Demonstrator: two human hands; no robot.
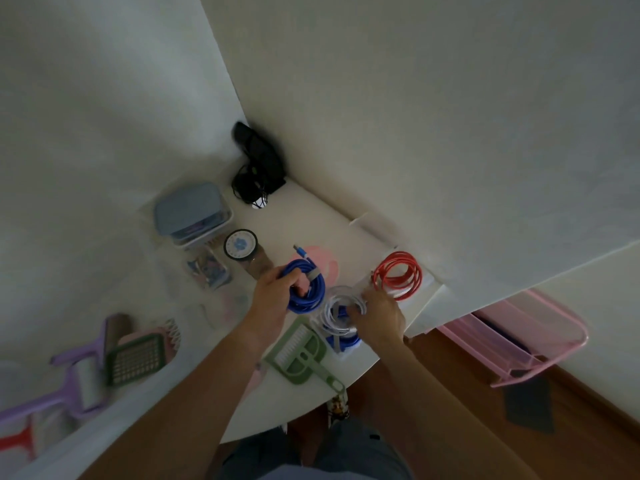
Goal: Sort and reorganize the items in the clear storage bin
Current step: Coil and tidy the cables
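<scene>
My left hand (273, 299) grips a coiled blue cable (313, 289) above the white table (318, 223); its plug end sticks up to the upper left. My right hand (379, 315) holds a coiled white cable (337, 308) just to the right, over another blue coil (346, 341) lying on the table. A coiled red cable (398, 275) lies beyond my right hand near the wall. The clear storage bin (162, 278) stands at the left, its walls faint, with small items blurred inside.
A green mini dustpan with brush (301, 351) lies at the table's front edge. A round tin (240, 244), a grey-lidded box (190, 211), a pink disc (329, 261) and black cables (256, 181) sit farther back. Purple rollers (79, 372) and a green grid slicer (136, 358) lie left. A pink rack (519, 341) stands right.
</scene>
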